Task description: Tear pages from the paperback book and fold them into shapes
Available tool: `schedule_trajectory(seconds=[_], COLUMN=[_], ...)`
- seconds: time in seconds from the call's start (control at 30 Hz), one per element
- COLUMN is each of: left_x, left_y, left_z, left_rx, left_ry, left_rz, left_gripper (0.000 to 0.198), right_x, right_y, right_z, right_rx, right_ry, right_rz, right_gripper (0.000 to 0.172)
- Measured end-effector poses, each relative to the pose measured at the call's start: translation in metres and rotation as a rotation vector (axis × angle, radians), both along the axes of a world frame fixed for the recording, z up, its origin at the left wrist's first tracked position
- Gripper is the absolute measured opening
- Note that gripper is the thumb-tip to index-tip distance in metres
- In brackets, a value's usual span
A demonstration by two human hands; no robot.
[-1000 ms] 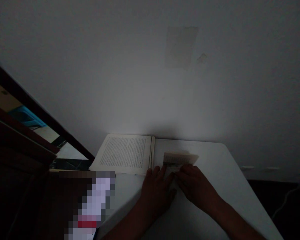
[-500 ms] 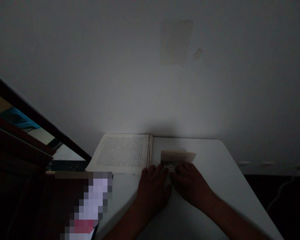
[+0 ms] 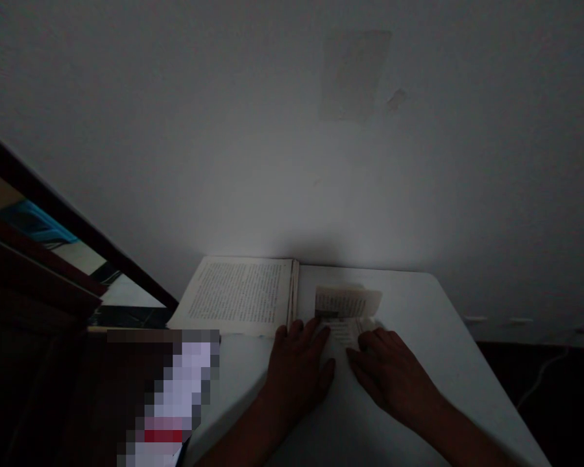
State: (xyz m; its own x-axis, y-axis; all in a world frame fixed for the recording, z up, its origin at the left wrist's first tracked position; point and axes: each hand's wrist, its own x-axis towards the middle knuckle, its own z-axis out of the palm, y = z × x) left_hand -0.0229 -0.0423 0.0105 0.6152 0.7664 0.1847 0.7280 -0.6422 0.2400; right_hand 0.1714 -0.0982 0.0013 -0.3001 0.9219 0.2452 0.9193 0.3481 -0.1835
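Because the light is low, fine detail on both hands is hard to make out. The folded printed sheet (image 3: 348, 302) is on the white table (image 3: 411, 301), right of the stack of printed pages (image 3: 238, 292) and apart from it. Its far flap is raised at an angle; its near portion lies lower, between the hands, partly covered by fingers.

The left hand (image 3: 299, 363) is palm down, fingers spread, not clenched; its foremost fingertips are at the sheet's left edge. Contact between its outer fingers and the stack's near right corner cannot be confirmed. The right hand (image 3: 394, 373) is at the sheet's near right side with fingers bent. Its fingertips face away from view, so whether it pinches or only presses the paper cannot be determined.

Both forearms are cut off at the lower frame edge. Print on the sheet is illegible. Pixelation (image 3: 185, 389) obscures the area left of the table. A blue object (image 3: 43, 220) beyond the dark bar (image 3: 78, 217) is only partly visible.
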Motion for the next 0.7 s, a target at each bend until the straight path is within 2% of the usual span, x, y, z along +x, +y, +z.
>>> schedule_trajectory(seconds=[0.33,0.47,0.53,0.57,0.67,0.7], left_x=[-0.001,0.0,0.001,0.001,0.002,0.002], left_y=[0.001,0.001,0.001,0.001,0.002,0.002], left_z=[-0.004,-0.005,-0.005,-0.005,-0.004,-0.003], left_rx=[-0.003,0.0,-0.004,-0.005,-0.006,-0.008], left_ry=[0.004,-0.013,-0.019,-0.024,-0.046,-0.054], left_rz=[-0.007,-0.015,-0.024,-0.028,-0.032,-0.032], left_gripper=[0.046,0.046,0.046,0.045,0.043,0.042], right_x=[0.015,0.027,0.037,0.042,0.055,0.057], right_y=[-0.029,-0.034,-0.028,-0.022,0.004,0.014], right_z=[0.002,0.004,0.003,0.002,-0.002,-0.004], right_rx=[0.024,-0.027,-0.01,0.023,0.073,0.084], right_ry=[0.071,0.143,0.224,0.268,0.362,0.379], right_rz=[0.03,0.029,-0.037,-0.118,-0.323,-0.339], right_gripper=[0.019,0.015,0.014,0.017,0.037,0.044])
